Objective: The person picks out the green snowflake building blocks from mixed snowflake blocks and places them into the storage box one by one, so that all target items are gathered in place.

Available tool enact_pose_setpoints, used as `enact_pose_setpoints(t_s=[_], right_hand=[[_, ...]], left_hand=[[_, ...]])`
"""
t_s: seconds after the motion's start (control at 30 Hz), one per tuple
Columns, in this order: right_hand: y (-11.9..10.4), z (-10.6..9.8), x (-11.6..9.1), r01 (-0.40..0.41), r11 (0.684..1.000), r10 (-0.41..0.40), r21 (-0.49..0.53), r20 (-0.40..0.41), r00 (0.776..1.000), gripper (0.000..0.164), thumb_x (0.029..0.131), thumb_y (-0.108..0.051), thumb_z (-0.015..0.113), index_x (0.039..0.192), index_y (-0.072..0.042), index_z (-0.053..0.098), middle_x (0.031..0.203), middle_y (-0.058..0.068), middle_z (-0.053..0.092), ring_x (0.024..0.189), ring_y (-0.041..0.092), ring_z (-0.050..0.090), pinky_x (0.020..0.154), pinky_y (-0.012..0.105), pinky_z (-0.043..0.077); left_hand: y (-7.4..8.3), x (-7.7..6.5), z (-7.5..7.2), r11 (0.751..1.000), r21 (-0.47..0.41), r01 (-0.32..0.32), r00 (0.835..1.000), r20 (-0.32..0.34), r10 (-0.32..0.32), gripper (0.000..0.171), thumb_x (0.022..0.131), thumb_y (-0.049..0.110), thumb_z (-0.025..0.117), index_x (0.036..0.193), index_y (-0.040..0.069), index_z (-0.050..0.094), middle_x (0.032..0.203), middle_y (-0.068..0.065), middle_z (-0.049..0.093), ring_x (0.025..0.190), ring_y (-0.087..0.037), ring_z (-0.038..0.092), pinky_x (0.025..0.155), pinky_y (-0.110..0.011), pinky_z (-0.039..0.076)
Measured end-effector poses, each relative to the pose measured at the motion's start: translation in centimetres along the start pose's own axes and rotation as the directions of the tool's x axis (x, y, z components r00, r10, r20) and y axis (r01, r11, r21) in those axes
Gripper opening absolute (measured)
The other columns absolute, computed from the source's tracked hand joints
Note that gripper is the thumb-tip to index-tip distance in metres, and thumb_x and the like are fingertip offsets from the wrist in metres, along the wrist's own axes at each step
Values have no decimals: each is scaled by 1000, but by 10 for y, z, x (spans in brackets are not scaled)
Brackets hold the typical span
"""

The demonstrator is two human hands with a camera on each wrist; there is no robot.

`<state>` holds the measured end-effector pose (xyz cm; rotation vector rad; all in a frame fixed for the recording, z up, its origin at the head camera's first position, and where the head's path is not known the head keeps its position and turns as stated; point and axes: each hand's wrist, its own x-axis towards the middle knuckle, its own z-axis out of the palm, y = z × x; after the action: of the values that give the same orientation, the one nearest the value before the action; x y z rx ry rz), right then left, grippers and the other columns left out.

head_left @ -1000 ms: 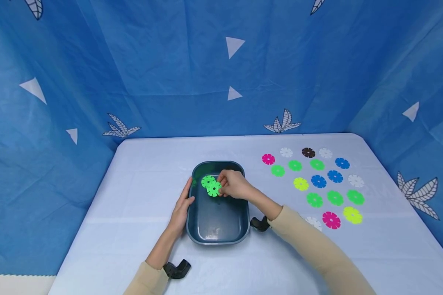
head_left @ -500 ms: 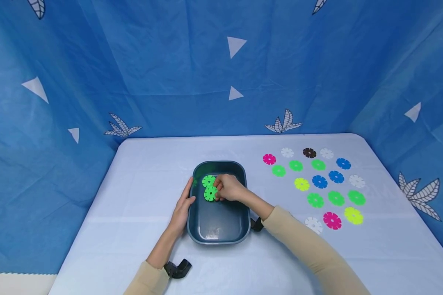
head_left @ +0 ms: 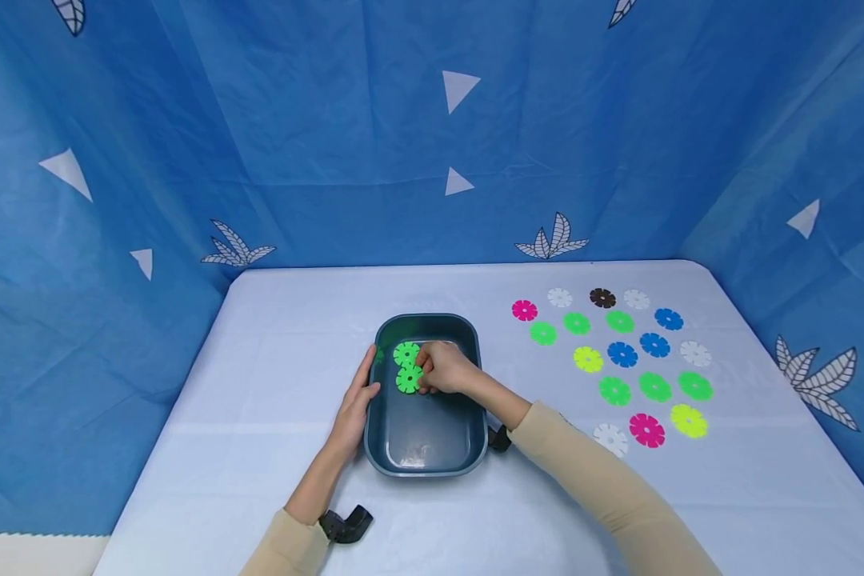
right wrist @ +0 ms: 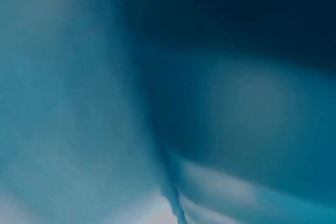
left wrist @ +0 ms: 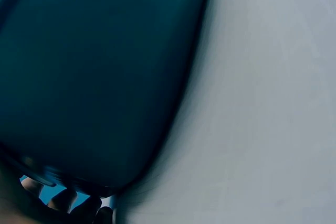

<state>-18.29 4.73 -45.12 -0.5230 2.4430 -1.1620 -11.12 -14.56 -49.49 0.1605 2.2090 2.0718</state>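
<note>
Evidently the left hand (head_left: 351, 406) is there to steady the tray (head_left: 426, 475): its fingers lie fairly straight along the outer left wall, thumb at the rim. Inside, toward the far end, the right hand (head_left: 448, 368) seems to pinch the right edge of the lower disc (head_left: 408, 380), a hold that leaves much of it uncovered beside the upper disc (head_left: 406, 353). Both green discs touch or overlap; whether their slots interlock, I cannot tell. Loose discs (head_left: 622, 354) lie flat and apart on the table (head_left: 281, 344), rightward, presumably so each stays easy to reach.
</note>
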Motion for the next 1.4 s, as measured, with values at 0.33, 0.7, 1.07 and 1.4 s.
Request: enact_pose_setpoints(t_s=[0.33, 0.7, 1.07, 1.4], right_hand=[[0, 1, -1, -2, 1000, 2, -1, 0, 1000, 26, 85, 3, 70, 109, 8, 62, 78, 9, 62, 58, 10, 65, 54, 22, 56], [0, 3, -1, 14, 1000, -14, -11, -5, 1000, 25, 85, 3, 68, 110, 7, 63, 78, 8, 64, 60, 10, 65, 56, 22, 56], [-1, 1, -4, 19, 1000, -19, 15, -7, 1000, 25, 86, 3, 67, 110, 7, 63, 79, 9, 64, 61, 11, 66, 56, 23, 56], [-2, -12, -7, 152, 975, -154, 165, -2, 988, 24, 91, -3, 64, 112, 8, 61, 87, 12, 64, 72, 23, 71, 62, 30, 60]], left_hand=[[1, 1, 0, 1000, 2, -2, 1000, -1, 2, 58, 104, 15, 31, 158, 26, 15, 165, 6, 10, 153, -19, 1, 123, -52, 0], [1, 0, 0, 1000, 0, 6, 1000, -7, -6, 58, 104, 15, 31, 158, 27, 15, 165, 6, 9, 153, -20, 0, 123, -51, 0], [1, -1, 0, 1000, -3, 0, 1000, -1, 0, 57, 104, 16, 32, 158, 26, 15, 165, 5, 9, 153, -20, 0, 123, -52, 0], [0, 0, 0, 1000, -10, 4, 1000, 3, -4, 58, 104, 17, 32, 158, 27, 15, 166, 5, 9, 153, -21, 0, 123, -53, -1]])
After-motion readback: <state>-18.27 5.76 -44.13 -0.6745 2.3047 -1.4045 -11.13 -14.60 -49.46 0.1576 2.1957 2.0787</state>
